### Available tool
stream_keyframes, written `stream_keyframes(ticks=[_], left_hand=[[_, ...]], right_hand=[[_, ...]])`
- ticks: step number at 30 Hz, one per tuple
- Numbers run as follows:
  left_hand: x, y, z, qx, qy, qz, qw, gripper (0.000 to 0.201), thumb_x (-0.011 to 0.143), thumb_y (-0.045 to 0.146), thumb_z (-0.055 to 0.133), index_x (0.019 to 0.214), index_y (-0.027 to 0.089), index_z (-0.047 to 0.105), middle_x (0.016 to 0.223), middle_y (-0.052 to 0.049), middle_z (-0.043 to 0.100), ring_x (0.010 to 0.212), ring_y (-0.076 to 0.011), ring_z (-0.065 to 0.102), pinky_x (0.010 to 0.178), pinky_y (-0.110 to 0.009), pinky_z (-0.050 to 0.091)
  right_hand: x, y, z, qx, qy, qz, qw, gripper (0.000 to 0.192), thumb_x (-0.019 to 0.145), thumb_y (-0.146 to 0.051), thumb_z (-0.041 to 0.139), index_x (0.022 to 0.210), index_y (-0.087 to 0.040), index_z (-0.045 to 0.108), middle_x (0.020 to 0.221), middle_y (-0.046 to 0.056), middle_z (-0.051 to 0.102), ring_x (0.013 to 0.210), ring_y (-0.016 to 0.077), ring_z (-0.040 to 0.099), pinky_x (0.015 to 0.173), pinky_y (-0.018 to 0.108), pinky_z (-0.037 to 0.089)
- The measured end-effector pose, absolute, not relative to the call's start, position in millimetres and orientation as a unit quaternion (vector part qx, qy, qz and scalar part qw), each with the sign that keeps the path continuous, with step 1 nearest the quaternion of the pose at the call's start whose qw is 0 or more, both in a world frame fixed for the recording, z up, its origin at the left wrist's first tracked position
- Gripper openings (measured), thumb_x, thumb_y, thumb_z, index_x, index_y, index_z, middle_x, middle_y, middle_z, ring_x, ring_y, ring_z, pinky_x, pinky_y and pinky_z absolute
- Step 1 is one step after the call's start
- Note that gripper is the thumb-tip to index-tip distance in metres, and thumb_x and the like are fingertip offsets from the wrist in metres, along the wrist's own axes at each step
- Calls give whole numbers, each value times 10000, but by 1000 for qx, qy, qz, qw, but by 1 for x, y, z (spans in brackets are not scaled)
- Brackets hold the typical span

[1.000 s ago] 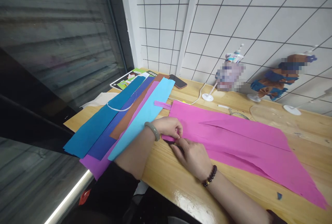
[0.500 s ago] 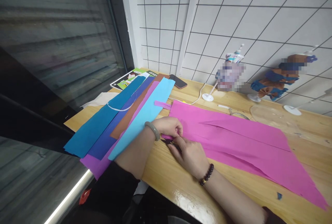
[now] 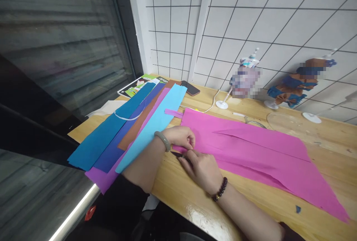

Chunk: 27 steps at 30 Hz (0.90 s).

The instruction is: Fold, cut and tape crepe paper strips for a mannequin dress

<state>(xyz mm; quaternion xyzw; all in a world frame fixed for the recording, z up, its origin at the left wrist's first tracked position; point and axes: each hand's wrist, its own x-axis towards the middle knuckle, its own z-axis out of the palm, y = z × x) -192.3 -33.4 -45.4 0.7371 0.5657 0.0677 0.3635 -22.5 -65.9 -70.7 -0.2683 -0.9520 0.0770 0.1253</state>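
A large magenta-pink sheet [image 3: 251, 144] of soft paper or cloth lies across the table, with long folds and a narrow strip standing out at its left end. My left hand [image 3: 180, 136], below a green-grey bangle, is closed with fingertips pinching the sheet's left edge. Just below it, my right hand [image 3: 203, 167], with a dark bead bracelet, is closed around small dark scissors [image 3: 176, 154]. Their pointed blades face left, beside the sheet's corner. The handles are hidden under my fingers.
Left of my hands lie long coloured sheets: light blue [image 3: 156, 125], brown [image 3: 131, 140] and teal [image 3: 111, 131] among them. Behind are a phone [image 3: 191, 88], a white cable [image 3: 213, 103] and decorated figures on white stands [image 3: 222, 105]. A blue scrap [image 3: 298, 209] lies near the front edge.
The scissors' blades, spread apart before, now show as one closed point farther out to the left. Both hands stay at nearly the same place on the sheet's edge; the view shifts slightly.
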Motion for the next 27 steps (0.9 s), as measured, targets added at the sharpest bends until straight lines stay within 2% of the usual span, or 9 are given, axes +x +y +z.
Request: stream_keyframes(ticks=[5, 8, 12, 14, 16, 19, 21, 23, 27], left_hand=[[-192, -33, -44, 736, 572, 64, 356, 145, 638, 283, 671, 762, 210, 693, 627, 46, 603, 570, -84, 503, 484, -199, 295], [-193, -32, -44, 738, 575, 59, 350, 173, 651, 318, 668, 787, 216, 698, 620, 44, 602, 566, -89, 511, 481, -206, 294], [-193, -32, -44, 733, 576, 55, 359, 202, 664, 359, 648, 784, 201, 685, 630, 30, 606, 581, -105, 525, 495, -211, 307], [-192, -32, -42, 732, 577, 54, 358, 214, 678, 389, 630, 754, 193, 668, 634, 26, 607, 578, -111, 524, 497, -216, 310], [-189, -32, -39, 737, 576, 56, 350, 232, 703, 413, 601, 714, 185, 646, 630, 26, 604, 573, -113, 520, 498, -220, 307], [-183, -32, -37, 741, 595, 46, 309, 297, 736, 449, 564, 633, 174, 606, 587, 24, 577, 551, -117, 498, 487, -232, 287], [-177, -30, -38, 742, 611, 52, 269, 321, 743, 472, 559, 632, 175, 603, 582, 18, 570, 550, -125, 494, 491, -240, 287], [-172, -28, -41, 754, 608, 83, 235, 299, 740, 474, 575, 708, 181, 630, 679, 3, 608, 633, -144, 531, 560, -245, 341], [-159, -26, -46, 787, 570, 122, 205, 304, 733, 453, 614, 914, 211, 645, 924, -26, 621, 878, -192, 544, 791, -286, 373]], right_hand=[[-2, -84, -59, -134, -975, 135, 118, 266, 894, -403, 414, 850, -190, 565, 742, 17, 629, 616, 133, 572, 546, 253, 359], [31, -86, -53, -123, -970, 151, 148, 248, 894, -382, 418, 864, -179, 556, 712, 25, 615, 600, 140, 564, 541, 260, 386], [106, -65, -51, -268, -934, 159, 174, 268, 892, -362, 431, 1083, -197, 519, 829, 38, 668, 709, 142, 627, 621, 245, 454], [153, -46, -50, -401, -886, 145, 180, 273, 883, -415, 419, 1017, -214, 545, 822, 40, 680, 660, 147, 635, 577, 242, 461], [201, -27, -48, -543, -812, 122, 176, 359, 856, -494, 414, 1061, -227, 538, 891, 60, 689, 725, 189, 653, 612, 277, 478], [266, -2, -45, -702, -696, 66, 139, 498, 830, -568, 370, 1108, -186, 529, 873, 129, 688, 686, 256, 659, 558, 333, 463], [301, 7, -48, -746, -658, 48, 90, 510, 838, -560, 345, 1096, -165, 540, 881, 167, 680, 705, 284, 657, 566, 352, 452], [328, 12, -56, -759, -648, 32, 55, 476, 855, -533, 311, 1057, -182, 561, 927, 168, 676, 717, 290, 652, 574, 364, 450], [354, 15, -79, -702, -704, -83, 69, 407, 862, -445, 343, 1013, -163, 595, 962, 184, 654, 835, 313, 621, 696, 407, 452]])
